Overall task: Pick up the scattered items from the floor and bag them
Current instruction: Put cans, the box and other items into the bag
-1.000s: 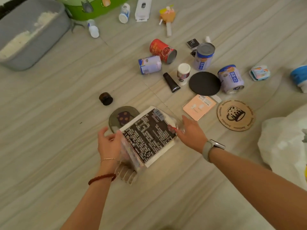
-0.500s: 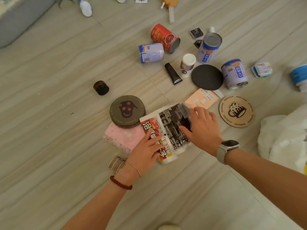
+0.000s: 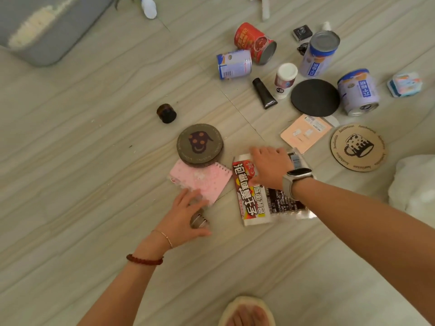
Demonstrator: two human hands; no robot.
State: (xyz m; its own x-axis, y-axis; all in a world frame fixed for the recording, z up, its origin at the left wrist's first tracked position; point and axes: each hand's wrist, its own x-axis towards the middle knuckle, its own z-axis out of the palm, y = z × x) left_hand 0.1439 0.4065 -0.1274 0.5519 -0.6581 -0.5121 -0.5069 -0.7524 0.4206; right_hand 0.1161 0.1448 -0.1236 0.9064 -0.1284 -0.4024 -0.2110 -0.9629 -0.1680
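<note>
Head view, looking down at a pale wood-grain floor [image 3: 70, 161] strewn with small goods. The right hand [image 3: 270, 167] lies flat, fingers straight and spread, on the upper end of a printed food packet [image 3: 259, 201] lying flat on the floor. The left hand [image 3: 186, 214] reaches to a small ribbed clear object [image 3: 199, 220] beside the near corner of a pink spiral notebook [image 3: 200, 178]; its fingers arch over that object, but whether they grip it cannot be told. A dark round coaster [image 3: 200, 143] overlaps the notebook's far edge.

Beyond lie a small brown jar [image 3: 166, 113], a red can [image 3: 255, 43] and a blue-and-white can [image 3: 234, 64] on their sides, a black tube [image 3: 264, 92], a white-capped bottle [image 3: 284, 81], an upright can [image 3: 319, 54], a black disc [image 3: 315, 97], another tipped can [image 3: 357, 91], a peach sachet [image 3: 306, 132] and a tan mug-print coaster [image 3: 357, 148]. A white bag [image 3: 414, 184] sits at the right edge, well apart from the packet.

Step in hand, as judged: gathering the nearest flat items; most of the scatter is not yet bagged. The next move calls for lifting an edge of the packet to get fingers beneath it, then carrying it right to the bag's mouth, which is not visible here. The thin packet may slide under a flat palm.
</note>
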